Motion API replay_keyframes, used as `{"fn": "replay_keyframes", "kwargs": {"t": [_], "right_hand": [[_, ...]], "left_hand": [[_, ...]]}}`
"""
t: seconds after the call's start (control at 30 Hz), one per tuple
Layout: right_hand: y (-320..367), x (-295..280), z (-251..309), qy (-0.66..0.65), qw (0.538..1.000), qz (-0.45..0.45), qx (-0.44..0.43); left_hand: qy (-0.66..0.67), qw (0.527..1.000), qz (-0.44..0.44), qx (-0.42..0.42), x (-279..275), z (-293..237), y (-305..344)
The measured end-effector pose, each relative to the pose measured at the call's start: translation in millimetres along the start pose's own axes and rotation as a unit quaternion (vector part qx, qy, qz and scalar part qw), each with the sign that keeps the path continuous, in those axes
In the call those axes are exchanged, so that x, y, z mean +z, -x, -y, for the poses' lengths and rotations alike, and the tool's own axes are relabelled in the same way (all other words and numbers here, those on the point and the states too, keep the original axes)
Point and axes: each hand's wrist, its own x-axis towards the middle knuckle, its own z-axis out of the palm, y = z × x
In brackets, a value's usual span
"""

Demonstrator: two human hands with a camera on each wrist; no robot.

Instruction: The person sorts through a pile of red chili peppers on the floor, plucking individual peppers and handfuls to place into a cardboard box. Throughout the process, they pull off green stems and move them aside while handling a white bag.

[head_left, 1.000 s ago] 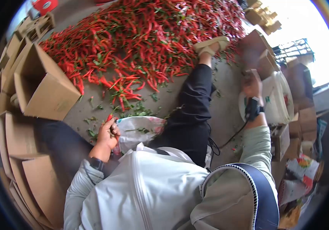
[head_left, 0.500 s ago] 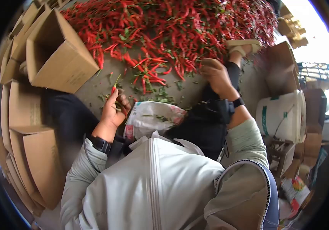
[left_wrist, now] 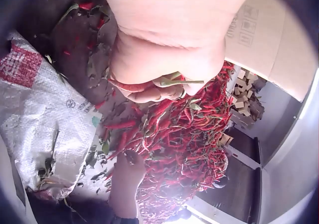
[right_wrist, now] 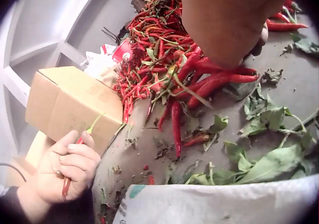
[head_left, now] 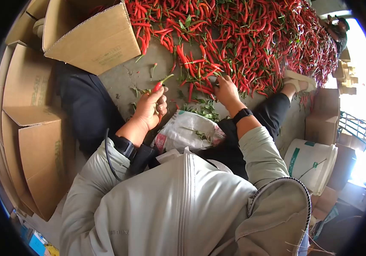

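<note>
My left hand (head_left: 148, 109) grips a red chili pepper (head_left: 157, 87), its green stem pointing up past the thumb. In the right wrist view, the red tip of a chili (right_wrist: 66, 186) shows below the curled fingers of that hand. My right hand (head_left: 227, 91) reaches down to the near edge of a big heap of red chilies (head_left: 251, 42). Several loose chilies (right_wrist: 212, 87) lie right under it in the right wrist view. Its fingertips are mostly hidden there, and I cannot tell whether they pinch a chili.
An open cardboard box (head_left: 95, 47) stands at the left, with more cartons (head_left: 42, 153) beside my leg. Between my legs lies a white woven sack (head_left: 187, 132) with leaf scraps on it. A white bucket (head_left: 311, 164) is at the right. Another person (head_left: 341, 34) is at the far right.
My right hand has moved from beside the bucket to the chilies at the heap's near edge. My left hand, still holding a chili, has risen forward. The head view has shifted.
</note>
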Motion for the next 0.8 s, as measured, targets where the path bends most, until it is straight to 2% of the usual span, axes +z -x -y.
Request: {"fn": "replay_keyframes", "kwargs": {"t": [0.07, 0.17, 0.2, 0.27, 0.3, 0.33, 0.37, 0.4, 0.47, 0.53, 0.6, 0.63, 0.67, 0.7, 0.73, 0.77, 0.8], "right_hand": [[-4, 3, -15, 0.029, 0.999, 0.021, -0.033], [2, -17, -15, 0.063, 0.998, 0.012, -0.013], [4, -23, -15, 0.078, 0.996, -0.02, -0.026], [11, -32, -11, 0.029, 0.993, -0.111, 0.006], [12, -35, -5, -0.061, 0.986, -0.158, -0.003], [14, -38, 2, -0.061, 0.986, -0.158, -0.004], [15, -38, 13, -0.224, 0.966, -0.114, 0.057], [20, -43, 32, -0.38, 0.915, -0.067, 0.116], [39, -48, 78, -0.286, 0.956, -0.063, -0.021], [50, -32, 90, -0.202, 0.967, -0.04, -0.153], [59, -24, 96, -0.236, 0.958, 0.064, -0.15], [65, -22, 102, -0.285, 0.948, 0.073, -0.118], [71, -23, 106, -0.341, 0.928, 0.136, -0.07], [75, -19, 109, -0.382, 0.912, 0.125, -0.08], [78, -17, 113, -0.422, 0.895, 0.114, -0.091], [82, -18, 115, -0.421, 0.896, 0.112, -0.09], [86, -25, 120, -0.482, 0.858, 0.176, -0.018]], "left_hand": [[-0.097, 0.995, -0.028, 0.011, 9, 1, 4], [-0.141, 0.989, -0.024, 0.033, 16, 3, 5], [-0.163, 0.985, -0.016, 0.051, 17, 4, 7], [-0.174, 0.983, -0.016, 0.064, 14, 7, 4], [-0.196, 0.978, -0.006, 0.066, 15, 8, 5], [-0.219, 0.973, 0.004, 0.069, 16, 8, 5], [-0.289, 0.955, 0.005, 0.066, 14, 7, 5], [-0.29, 0.955, 0.005, 0.065, 14, 9, 5], [-0.459, 0.879, 0.074, 0.104, 16, 17, 1], [-0.426, 0.891, 0.093, 0.127, 15, 23, 2], [-0.366, 0.917, 0.132, 0.091, 9, 19, 3], [-0.366, 0.916, 0.133, 0.094, 7, 15, 4], [-0.322, 0.938, 0.117, 0.05, 4, 12, 6], [-0.276, 0.956, 0.101, 0.005, 2, 11, 7], [-0.276, 0.956, 0.102, 0.006, 4, 12, 7], [-0.226, 0.968, 0.097, 0.045, 7, 14, 7], [-0.175, 0.977, 0.092, 0.084, 10, 16, 6]]}}
